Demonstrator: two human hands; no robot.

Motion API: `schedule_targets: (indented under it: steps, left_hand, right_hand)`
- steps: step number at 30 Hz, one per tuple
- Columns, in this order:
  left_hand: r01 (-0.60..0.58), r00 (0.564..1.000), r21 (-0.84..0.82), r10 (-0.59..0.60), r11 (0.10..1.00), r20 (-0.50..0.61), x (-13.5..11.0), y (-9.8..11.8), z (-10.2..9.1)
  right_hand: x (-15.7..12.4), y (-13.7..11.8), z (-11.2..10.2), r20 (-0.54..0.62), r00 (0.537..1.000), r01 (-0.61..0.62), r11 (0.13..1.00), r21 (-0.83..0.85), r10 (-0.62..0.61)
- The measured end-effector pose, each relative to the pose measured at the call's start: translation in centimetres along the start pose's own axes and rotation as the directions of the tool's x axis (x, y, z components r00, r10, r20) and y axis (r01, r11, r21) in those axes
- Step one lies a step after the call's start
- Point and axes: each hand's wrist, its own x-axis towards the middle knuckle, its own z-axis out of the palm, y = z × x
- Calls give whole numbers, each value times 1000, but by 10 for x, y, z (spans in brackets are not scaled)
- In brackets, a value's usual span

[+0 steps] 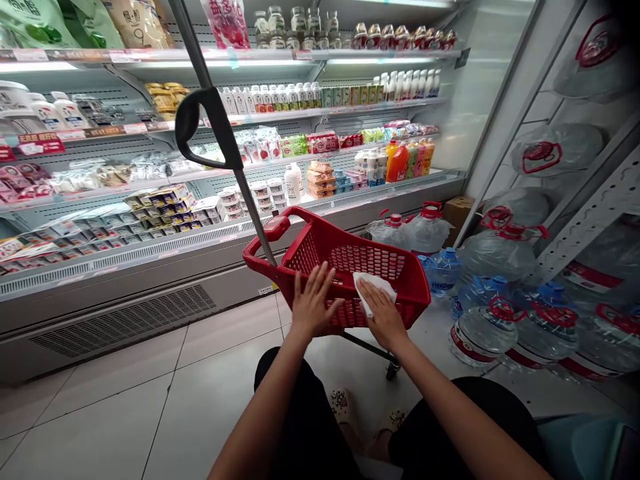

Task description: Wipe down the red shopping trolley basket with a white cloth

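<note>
A red plastic shopping basket cart (419, 277) with lattice sides stands before my knees. My left hand (313, 301) is at its near side, fingers spread and palm down, holding nothing. Under the fingers of my right hand (384, 315), a white cloth or tissue (384, 283) lies against the basket's near rim. Those fingers are extended and close together over it. A grey pole (257, 217) with a dark looped handle (227, 133) rises at a slant from the basket's left end. No goods show inside the basket.
Behind the basket runs an open refrigerated case (150, 267) stocked with yogurt, bottles and cartons. Large water bottles (487, 333) crowd the floor at right, beside a rack (590, 220). A caster (393, 369) touches the tiled floor near my shoes (344, 403).
</note>
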Motion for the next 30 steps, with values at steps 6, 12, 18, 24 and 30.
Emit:
schedule_targets:
  steps: [6,12,18,24,30]
  left_hand:
    - [67,996,35,-65,997,-58,19,-62,-33]
    - [0,1000,16,0,1000,15,25,-47,-35]
    - [-49,999,9,49,999,23,22,-13,-48]
    - [-63,998,-20,64,998,24,23,3,-56]
    - [5,999,40,-6,999,36,24,11,-30]
  right_hand:
    - [-7,32,1,-11,996,-93,996,17,93]
    - [12,23,14,-54,988,-144,989,45,146]
    - [70,-64,19,-84,995,68,964,258,-47]
    - [83,-86,6,-110,984,170,934,315,-142]
    - [26,14,-10,-82,997,4,980,197,13]
